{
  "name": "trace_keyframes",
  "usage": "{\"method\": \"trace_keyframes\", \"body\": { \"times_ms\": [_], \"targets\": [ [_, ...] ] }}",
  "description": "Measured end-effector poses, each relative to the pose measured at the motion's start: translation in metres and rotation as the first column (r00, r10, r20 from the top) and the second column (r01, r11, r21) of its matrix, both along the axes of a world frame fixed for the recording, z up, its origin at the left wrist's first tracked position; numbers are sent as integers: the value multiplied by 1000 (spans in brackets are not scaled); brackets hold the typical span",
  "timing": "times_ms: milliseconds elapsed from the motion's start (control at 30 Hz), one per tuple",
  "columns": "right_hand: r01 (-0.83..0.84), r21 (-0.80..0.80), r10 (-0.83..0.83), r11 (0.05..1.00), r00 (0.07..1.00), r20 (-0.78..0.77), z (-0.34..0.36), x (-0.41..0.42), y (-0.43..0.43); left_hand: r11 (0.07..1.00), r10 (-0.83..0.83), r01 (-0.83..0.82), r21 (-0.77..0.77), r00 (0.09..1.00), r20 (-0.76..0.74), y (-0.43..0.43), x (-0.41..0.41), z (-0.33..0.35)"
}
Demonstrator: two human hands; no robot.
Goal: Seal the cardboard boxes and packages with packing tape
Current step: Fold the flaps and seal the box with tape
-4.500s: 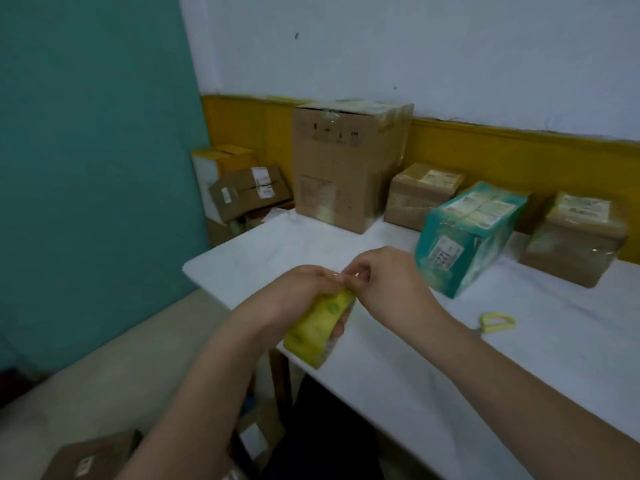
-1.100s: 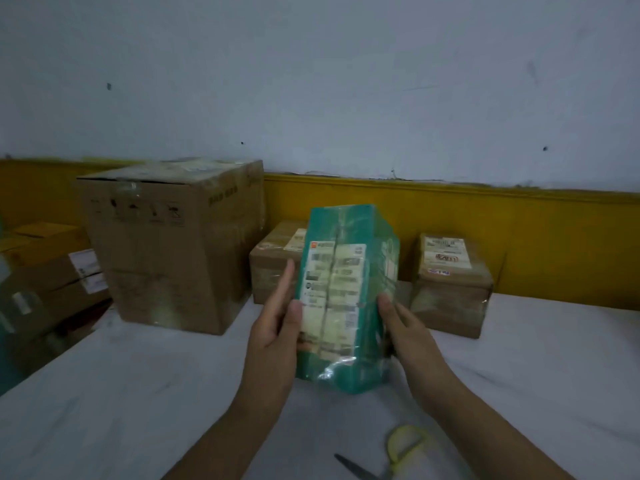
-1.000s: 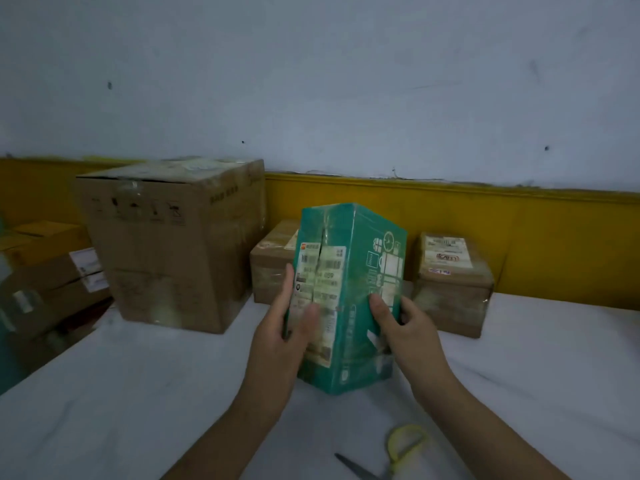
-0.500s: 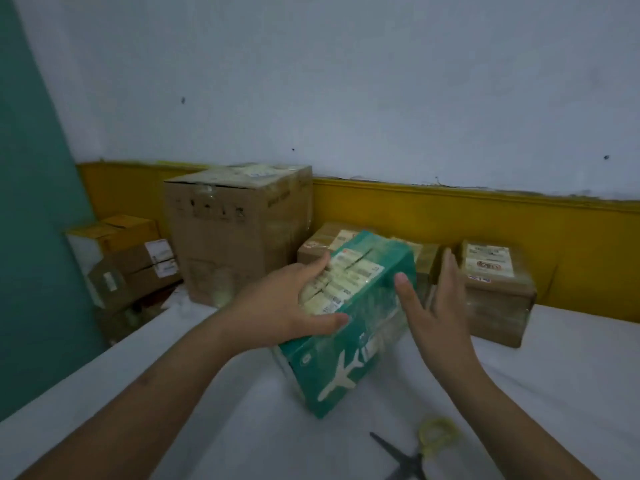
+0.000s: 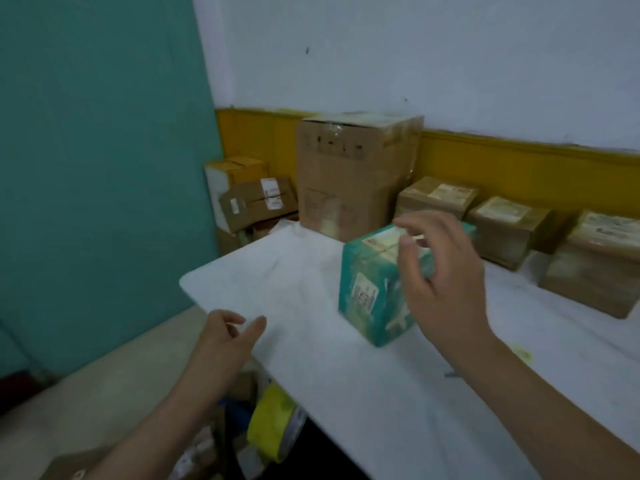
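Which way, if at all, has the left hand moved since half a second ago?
Yes. The left hand has come off the teal box and drawn back toward the person, to the table's near-left edge, farther from the large cardboard box.

Single wide-angle view from the head, aimed forward and down across a white table (image 5: 346, 393) toward the corner of teal wall (image 5: 97, 168) and white wall (image 5: 415, 57). Close range: left hand (image 5: 225, 336) and right hand (image 5: 443, 292) in the foreground, forearms entering from the bottom edge.

Parcel packing room, taped labelled boxes (image 5: 502, 225)
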State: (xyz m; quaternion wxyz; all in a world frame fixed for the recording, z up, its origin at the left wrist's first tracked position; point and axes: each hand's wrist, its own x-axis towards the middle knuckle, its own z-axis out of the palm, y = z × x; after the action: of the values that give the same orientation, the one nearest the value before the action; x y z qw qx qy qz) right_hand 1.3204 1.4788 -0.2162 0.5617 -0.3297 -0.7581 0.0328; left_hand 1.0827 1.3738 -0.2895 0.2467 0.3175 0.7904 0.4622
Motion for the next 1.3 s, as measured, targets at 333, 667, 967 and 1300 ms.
{"method": "trace_keyframes", "body": {
  "times_ms": [333, 667, 967, 1300],
  "targets": [
    [-352, -469, 545, 810, 746, 383, -101, -73, -37, 913, -320, 402, -74, 814, 484, -51, 26, -23],
    [-417, -703, 745, 576, 622, 242, -105, -76, -43, 623, -655, 301, -722, 705, -272, -7, 23, 52],
    [-450, -654, 560, 609, 827, -47, -60, -65, -18, 510, -844, 455, -730, 429, -322, 18, 24, 137],
    [-423, -557, 324, 715, 906, -271, 66, -10, 25, 464, -787, 825, -324, 216, -577, 85, 28, 230]
  ]
}}
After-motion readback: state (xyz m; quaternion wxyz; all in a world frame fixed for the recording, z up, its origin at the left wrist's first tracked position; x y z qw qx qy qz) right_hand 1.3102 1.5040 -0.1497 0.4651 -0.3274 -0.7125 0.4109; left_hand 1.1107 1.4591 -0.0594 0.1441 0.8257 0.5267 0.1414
